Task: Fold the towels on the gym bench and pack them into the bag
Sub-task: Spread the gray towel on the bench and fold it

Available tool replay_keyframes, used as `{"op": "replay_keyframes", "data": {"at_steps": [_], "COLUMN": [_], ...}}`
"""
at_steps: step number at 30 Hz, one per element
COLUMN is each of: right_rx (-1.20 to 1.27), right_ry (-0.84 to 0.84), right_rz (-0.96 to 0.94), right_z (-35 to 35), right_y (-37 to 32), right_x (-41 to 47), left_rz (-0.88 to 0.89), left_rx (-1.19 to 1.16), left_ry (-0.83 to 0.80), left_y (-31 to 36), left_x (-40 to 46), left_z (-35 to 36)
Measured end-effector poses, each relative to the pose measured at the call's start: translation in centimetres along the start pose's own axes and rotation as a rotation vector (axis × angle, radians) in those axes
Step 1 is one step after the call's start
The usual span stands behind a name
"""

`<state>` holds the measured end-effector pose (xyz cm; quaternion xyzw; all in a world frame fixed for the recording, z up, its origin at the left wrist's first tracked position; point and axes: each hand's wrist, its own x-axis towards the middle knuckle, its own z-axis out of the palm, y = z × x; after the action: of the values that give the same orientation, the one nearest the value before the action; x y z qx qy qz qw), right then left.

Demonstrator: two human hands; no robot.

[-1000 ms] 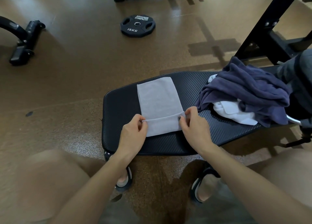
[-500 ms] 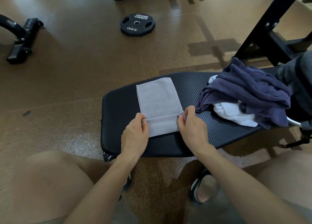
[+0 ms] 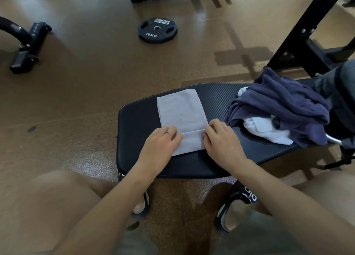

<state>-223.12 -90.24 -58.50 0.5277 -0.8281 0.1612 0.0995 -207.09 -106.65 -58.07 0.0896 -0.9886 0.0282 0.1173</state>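
The left hand [image 3: 160,144] lies on the near left part of the grey towel [image 3: 182,116]. Its fingers are curled down onto the folded edge, and it looks like they pinch it, but the grip is hard to see. One finger has a thin ring [image 3: 169,133] on it. The right hand [image 3: 222,141] is on the near right edge of the same towel, with its fingers bent and pinching the fold.

The grey towel lies flat in a long strip on the black padded table [image 3: 138,124]. Its near end is folded over once.

There are three towels. The grey one is in the middle. A dark blue towel [image 3: 284,105] sits in a messy heap on the right side of the table. A white towel [image 3: 265,131] pokes out from under the blue one. At the far right edge is a grey bag [image 3: 340,85], only partly in view.

One black weight plate [image 3: 157,30] lies on the brown floor [image 3: 86,82], far from the table. It reads "HAMMER STRENGTH" and "15KG". The person wears two black sandals [image 3: 238,204]; the right one has white letters, too cut off to read.
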Motion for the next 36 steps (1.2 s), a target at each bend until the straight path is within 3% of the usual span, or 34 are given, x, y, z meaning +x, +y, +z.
{"op": "replay_keyframes", "data": {"at_steps": [4, 10, 15, 19, 26, 36], "right_rx": [-0.080, -0.031, 0.200, 0.352, 0.512, 0.463], "right_ry": [-0.160, -0.286, -0.196, -0.126, -0.269, -0.287], "right_rz": [-0.325, -0.358, -0.118, 0.084, 0.388, 0.456], "right_z": [-1.9, -1.8, -1.8, -2.1, -1.0, 0.5], "right_y": [1.1, 2.4, 1.9, 1.4, 1.3, 1.1], "right_x": [-0.1, 1.0, 1.8, 3.0, 5.9, 6.6], "left_rz": [0.102, 0.117, -0.009, -0.204, -0.598, -0.760], "left_rx": [-0.062, -0.122, -0.255, -0.561, -0.936, -0.771], "left_ry": [-0.079, -0.204, -0.208, -0.163, -0.199, -0.076], "left_y": [-1.0, -1.8, -2.2, -3.4, -4.9, -3.7], "left_x": [0.1, -0.6, -0.2, 0.5, 2.0, 3.2], "left_z": [-0.4, -1.4, -1.6, -2.2, -2.3, -0.7]}}
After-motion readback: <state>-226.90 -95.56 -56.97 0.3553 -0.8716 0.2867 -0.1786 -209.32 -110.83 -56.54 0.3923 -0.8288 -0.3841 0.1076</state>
